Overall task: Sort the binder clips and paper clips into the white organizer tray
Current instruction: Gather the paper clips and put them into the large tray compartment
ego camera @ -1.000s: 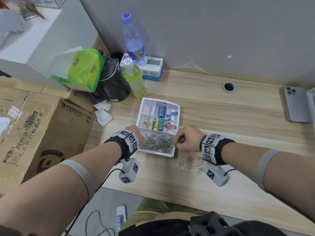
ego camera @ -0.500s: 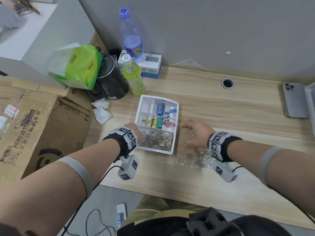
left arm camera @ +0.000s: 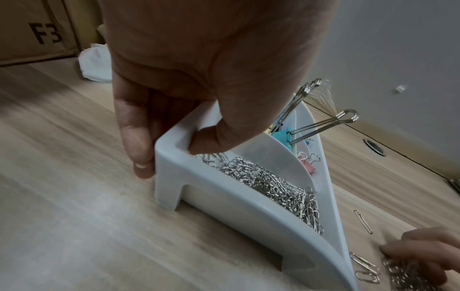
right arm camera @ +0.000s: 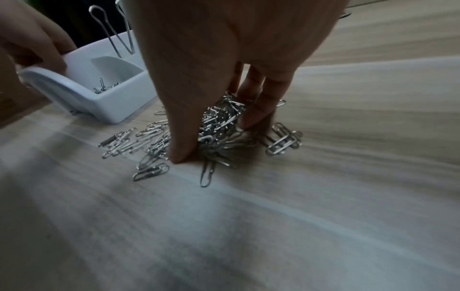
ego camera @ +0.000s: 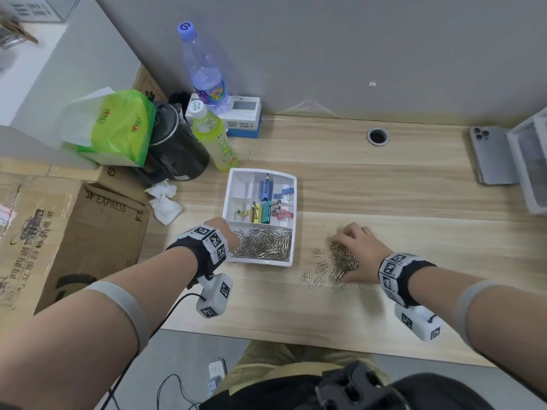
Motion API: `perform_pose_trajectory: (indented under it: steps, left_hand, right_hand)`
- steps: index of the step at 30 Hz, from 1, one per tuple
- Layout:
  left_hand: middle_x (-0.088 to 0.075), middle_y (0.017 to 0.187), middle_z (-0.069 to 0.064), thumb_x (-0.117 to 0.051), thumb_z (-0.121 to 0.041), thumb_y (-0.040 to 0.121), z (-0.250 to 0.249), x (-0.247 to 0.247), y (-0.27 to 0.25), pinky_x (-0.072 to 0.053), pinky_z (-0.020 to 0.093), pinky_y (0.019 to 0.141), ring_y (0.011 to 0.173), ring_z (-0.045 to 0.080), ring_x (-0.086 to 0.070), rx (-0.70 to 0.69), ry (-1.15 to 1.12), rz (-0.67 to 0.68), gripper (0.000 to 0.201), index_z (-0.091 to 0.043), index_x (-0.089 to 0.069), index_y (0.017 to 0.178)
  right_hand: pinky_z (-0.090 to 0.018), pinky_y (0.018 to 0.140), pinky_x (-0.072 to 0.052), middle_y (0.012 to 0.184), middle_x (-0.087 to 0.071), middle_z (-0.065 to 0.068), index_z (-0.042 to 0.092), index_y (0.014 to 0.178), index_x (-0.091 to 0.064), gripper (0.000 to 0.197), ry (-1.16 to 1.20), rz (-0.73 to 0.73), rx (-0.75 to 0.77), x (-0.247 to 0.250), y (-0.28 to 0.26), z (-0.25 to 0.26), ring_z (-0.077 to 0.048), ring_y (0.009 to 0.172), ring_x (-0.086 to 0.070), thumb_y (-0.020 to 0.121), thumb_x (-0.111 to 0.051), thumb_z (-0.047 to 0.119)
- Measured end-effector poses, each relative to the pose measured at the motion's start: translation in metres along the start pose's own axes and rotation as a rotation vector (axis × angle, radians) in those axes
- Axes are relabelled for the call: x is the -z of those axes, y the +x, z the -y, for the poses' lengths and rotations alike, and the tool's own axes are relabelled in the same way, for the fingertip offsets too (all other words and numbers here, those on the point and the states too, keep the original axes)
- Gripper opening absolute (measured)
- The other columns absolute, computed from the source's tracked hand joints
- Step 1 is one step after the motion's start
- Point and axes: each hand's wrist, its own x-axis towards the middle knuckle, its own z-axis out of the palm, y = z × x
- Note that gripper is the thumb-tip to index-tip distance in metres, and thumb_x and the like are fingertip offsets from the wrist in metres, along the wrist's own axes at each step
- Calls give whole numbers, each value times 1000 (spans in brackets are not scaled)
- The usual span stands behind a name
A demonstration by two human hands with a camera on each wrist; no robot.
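The white organizer tray (ego camera: 261,262) sits mid-table; its front compartment holds a heap of silver paper clips (ego camera: 263,243), and coloured binder clips (ego camera: 265,209) lie in the back compartments. My left hand (ego camera: 229,233) grips the tray's near-left corner, thumb (left arm camera: 211,141) inside the rim and fingers (left arm camera: 137,149) outside. To the right of the tray, loose paper clips (ego camera: 318,269) lie on the wood. My right hand (right arm camera: 214,135) is down on that pile and pinches a bunch of paper clips (right arm camera: 220,120) between thumb and fingers.
Behind the tray stand a green drink bottle (ego camera: 214,140), a water bottle (ego camera: 204,69) and a black pot (ego camera: 174,152). Crumpled tissue (ego camera: 164,201) and a cardboard box (ego camera: 68,238) lie left. A phone (ego camera: 491,155) and clear box (ego camera: 532,161) are far right.
My right hand left the tray's front compartment, moved right and came down on the loose pile, closing on a bunch of clips. The left hand kept its grip on the tray.
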Motion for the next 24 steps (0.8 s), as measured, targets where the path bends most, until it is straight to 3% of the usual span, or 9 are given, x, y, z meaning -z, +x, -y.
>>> perform_pose_trajectory:
  steps: [2, 4, 8, 10, 13, 17, 20, 24]
  left_hand:
    - [-51, 65, 1, -58, -21, 87, -1, 0, -1, -42, 23, 53, 55, 14, -47, 0, 6, -4, 25, -11, -48, 67]
    - [-51, 65, 2, -59, -20, 87, -1, 0, -2, -43, 23, 55, 55, 14, -47, -1, 1, -11, 24, -11, -48, 67]
    - [-49, 63, 1, -58, -17, 86, -1, 0, -4, -40, 21, 51, 53, 13, -47, 0, 0, -14, 23, -11, -46, 67]
    - [-49, 63, 1, -58, -17, 86, -1, 0, -4, -40, 21, 51, 53, 13, -47, -1, -3, -19, 23, -11, -46, 66]
    - [-50, 63, 2, -58, -18, 86, -1, -2, -6, -41, 22, 51, 53, 13, -47, -2, -5, -25, 24, -11, -47, 66]
    - [-53, 64, 3, -58, -18, 85, -1, -4, -8, -47, 25, 55, 54, 17, -51, 1, -35, -22, 21, -10, -49, 68]
    - [-55, 64, 5, -57, -15, 84, -2, -5, -10, -54, 28, 62, 54, 21, -55, 4, -71, -8, 18, -9, -50, 68]
    - [-57, 64, 7, -55, -13, 84, -2, -7, -13, -57, 31, 66, 57, 25, -59, 6, -94, 5, 17, -8, -50, 69]
  right_hand:
    - [-39, 102, -41, 122, -35, 4, 35, 135, -45, 83, 46, -24, 13, -2, 1, 3, -17, 110, -34, 62, -84, 42]
    - [-40, 102, -41, 121, -36, 4, 32, 133, -47, 81, 57, -43, 7, -4, 1, 6, -18, 110, -35, 61, -81, 45]
    - [-35, 96, -45, 126, -31, 8, 37, 136, -38, 108, 11, -45, -38, -7, -5, 16, -16, 115, -31, 39, -71, 70]
    - [-33, 90, -47, 128, -30, 8, 39, 135, -36, 107, -27, -54, -46, -12, -5, 21, -17, 117, -30, 40, -71, 73]
    - [-33, 85, -47, 126, -34, 8, 42, 131, -42, 82, -11, -93, -47, -18, -1, 25, -17, 115, -30, 59, -75, 64]
    - [-34, 94, -43, 119, -44, 7, 36, 117, -60, 39, 86, -134, -16, -21, 2, 24, -18, 110, -37, 80, -72, 42]
    - [-37, 98, -40, 112, -49, 1, 26, 106, -68, 22, 134, -149, -2, -23, 6, 24, -21, 105, -41, 84, -70, 26]
    - [-38, 98, -42, 106, -53, -2, 17, 98, -72, 17, 185, -165, -2, -25, 13, 23, -26, 104, -49, 81, -71, 13]
